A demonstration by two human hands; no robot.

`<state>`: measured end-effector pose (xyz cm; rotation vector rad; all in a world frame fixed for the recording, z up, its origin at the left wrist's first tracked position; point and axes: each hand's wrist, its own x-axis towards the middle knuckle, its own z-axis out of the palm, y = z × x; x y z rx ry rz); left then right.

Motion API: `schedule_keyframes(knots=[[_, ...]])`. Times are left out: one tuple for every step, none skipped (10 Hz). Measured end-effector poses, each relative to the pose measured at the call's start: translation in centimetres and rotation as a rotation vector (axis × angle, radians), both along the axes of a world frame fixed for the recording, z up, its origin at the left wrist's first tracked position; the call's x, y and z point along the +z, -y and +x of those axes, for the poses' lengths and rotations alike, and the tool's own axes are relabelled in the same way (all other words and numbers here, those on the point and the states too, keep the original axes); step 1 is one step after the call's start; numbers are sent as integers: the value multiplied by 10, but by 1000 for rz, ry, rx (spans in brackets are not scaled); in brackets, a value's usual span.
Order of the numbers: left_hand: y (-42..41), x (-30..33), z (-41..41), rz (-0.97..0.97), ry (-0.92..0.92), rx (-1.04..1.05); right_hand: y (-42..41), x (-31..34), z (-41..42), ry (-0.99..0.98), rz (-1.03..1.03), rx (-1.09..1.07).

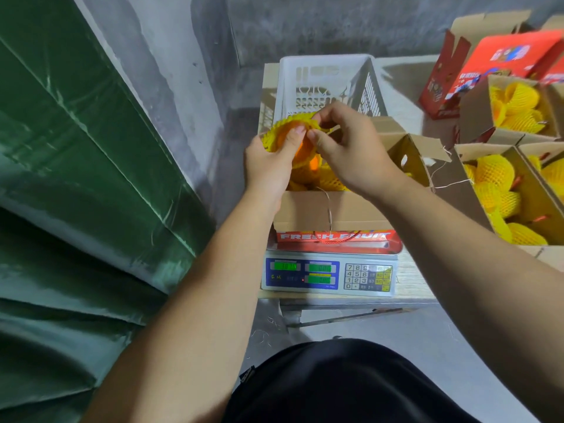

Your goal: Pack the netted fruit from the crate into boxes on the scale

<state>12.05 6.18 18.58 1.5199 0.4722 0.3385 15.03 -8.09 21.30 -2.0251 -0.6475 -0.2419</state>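
Observation:
An orange fruit in yellow foam netting (285,134) is held above the open cardboard box (329,209) that stands on the electronic scale (329,274). My left hand (270,164) grips the fruit from below and the left. My right hand (351,148) pinches the net's edge at the top right. More netted fruit (317,178) lies inside the box. Behind it stands the white plastic crate (326,83); its visible inside shows no fruit.
At the right stand two open boxes of yellow netted fruit (518,108) (512,193) and red printed cartons (488,65). A green tarpaulin (76,178) fills the left side. A grey concrete wall (305,22) is behind the crate.

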Motion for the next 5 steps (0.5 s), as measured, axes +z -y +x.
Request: schedule_keyframes(knots=[[1, 3, 9, 381, -74, -56, 0, -2, 1, 9, -29, -33], [-7, 5, 13, 793, -385, -262, 4, -4, 8, 3, -315, -10], [-28, 3, 8, 854, -391, -433, 10, -4, 12, -37, -501, -29], [-45, 0, -4, 617, -241, -471, 17, -8, 9, 24, -413, -94], [-43, -2, -16, 509, -75, -410, 16, -15, 3, 102, -394, -137]])
